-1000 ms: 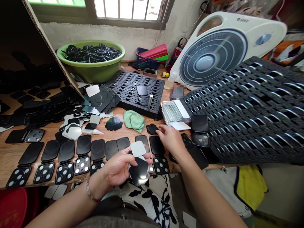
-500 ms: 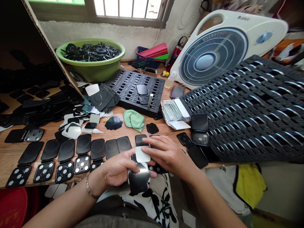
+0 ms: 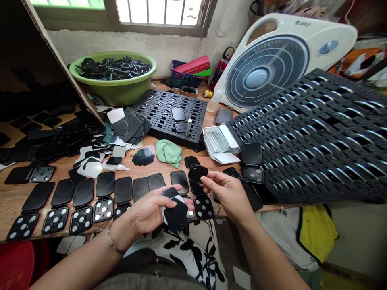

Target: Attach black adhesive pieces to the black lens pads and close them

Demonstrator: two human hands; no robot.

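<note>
One black square (image 3: pixel 198 173) is now between the thumb and fingertips of your right hand (image 3: pixel 228 192), which half a second ago was laid over the stack (image 3: pixel 177 213) in your left hand (image 3: pixel 151 208). The white face that topped that stack then is gone, and a dark one shows instead; whether the square you hold is that same piece turned over, I cannot tell. Either way, one piece seems parted from the rest, so you look to be dealing them singly. Your right fingers are closed on the square's near edge, holding it out over the tabletop (image 3: pixel 151 142) at the front of the small dark pile (image 3: pixel 191 162); contact between the two isn't clear. Your right arm (image 3: pixel 266 245) comes up from the lower right, wrist above the tabletop's edge. Your left palm faces up, thumb pressed across the stack and fingers curled beneath, tips showing past its right side, just in front of the hinged cases (image 3: pixel 105 184).
</note>
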